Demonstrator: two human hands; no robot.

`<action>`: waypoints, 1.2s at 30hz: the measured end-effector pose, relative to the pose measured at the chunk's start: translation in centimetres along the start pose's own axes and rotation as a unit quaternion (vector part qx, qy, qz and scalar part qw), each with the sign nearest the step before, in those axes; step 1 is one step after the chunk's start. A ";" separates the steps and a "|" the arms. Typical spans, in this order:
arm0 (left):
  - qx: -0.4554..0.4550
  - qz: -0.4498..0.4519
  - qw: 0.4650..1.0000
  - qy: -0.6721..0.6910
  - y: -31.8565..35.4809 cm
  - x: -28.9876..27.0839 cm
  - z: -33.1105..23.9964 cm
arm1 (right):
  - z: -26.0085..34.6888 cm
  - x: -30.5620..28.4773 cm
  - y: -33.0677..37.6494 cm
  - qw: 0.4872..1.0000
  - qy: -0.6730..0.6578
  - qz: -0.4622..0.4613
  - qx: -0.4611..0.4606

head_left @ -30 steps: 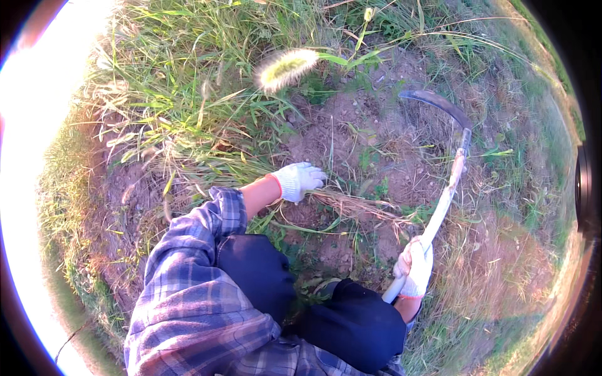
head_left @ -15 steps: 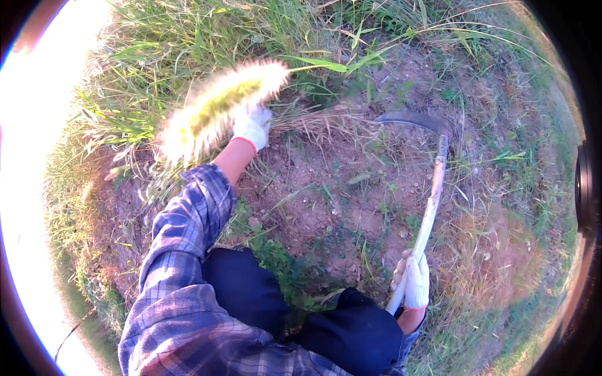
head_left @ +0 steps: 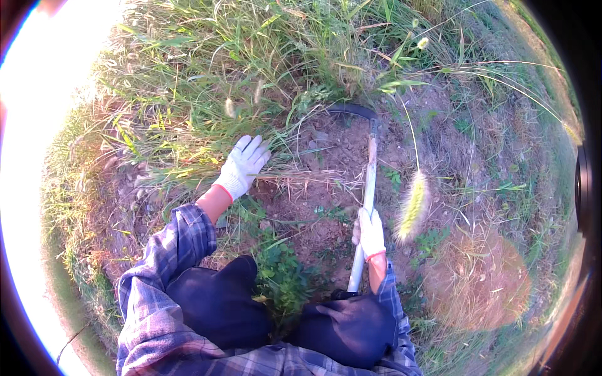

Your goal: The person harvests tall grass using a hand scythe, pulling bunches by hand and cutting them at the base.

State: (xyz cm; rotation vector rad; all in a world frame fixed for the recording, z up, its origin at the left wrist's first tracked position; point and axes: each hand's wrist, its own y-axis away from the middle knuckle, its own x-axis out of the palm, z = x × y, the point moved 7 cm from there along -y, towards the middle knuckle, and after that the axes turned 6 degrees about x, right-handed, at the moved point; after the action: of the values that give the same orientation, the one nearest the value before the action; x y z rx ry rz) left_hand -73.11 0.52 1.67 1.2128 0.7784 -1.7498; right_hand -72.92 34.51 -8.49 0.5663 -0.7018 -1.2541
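My right hand (head_left: 371,232), in a white glove, grips the pale handle of a sickle (head_left: 372,169). Its dark curved blade points left, with the tip at the edge of a stand of tall green grass (head_left: 276,81). My left hand (head_left: 244,166), gloved in white with a red cuff, is held out flat with the fingers stretched, palm side hidden. It is beside the grass and holds nothing that I can see. Dry cut stalks (head_left: 307,178) lie on the soil between my hands.
A bristly green seed head (head_left: 412,207) hangs on a thin stem to the right of the sickle. Low leafy weeds (head_left: 282,276) grow between my knees. Bare reddish soil (head_left: 320,213) lies before me, with dry grass (head_left: 480,276) at the right.
My left hand has opened out and shifted slightly left and down. The sickle and my right hand have moved left and up, bringing the blade to the grass. The seed head now hangs at the right.
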 end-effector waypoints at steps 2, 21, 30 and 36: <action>0.002 0.006 1.000 -0.013 0.2 0.2 0.1 | 0.1 2.4 -1.6 1.000 -0.002 0.030 -0.004; -0.013 -0.024 0.999 -0.041 0.2 0.0 1.4 | -1.1 12.5 -5.6 0.964 -0.204 0.163 0.053; -0.009 0.000 0.999 -0.046 -0.7 -0.5 2.4 | -1.2 11.9 -2.7 0.976 -0.086 0.187 0.076; -0.005 -0.024 0.999 -0.036 -1.7 -2.0 2.3 | 5.6 15.3 -5.9 0.983 -0.016 0.179 -0.020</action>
State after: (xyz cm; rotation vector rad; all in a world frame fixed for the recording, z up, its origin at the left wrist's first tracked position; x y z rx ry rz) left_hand -75.19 -0.07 4.32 1.1272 0.7793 -1.8157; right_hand -78.48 18.23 -6.50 0.3661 -0.7654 -0.9407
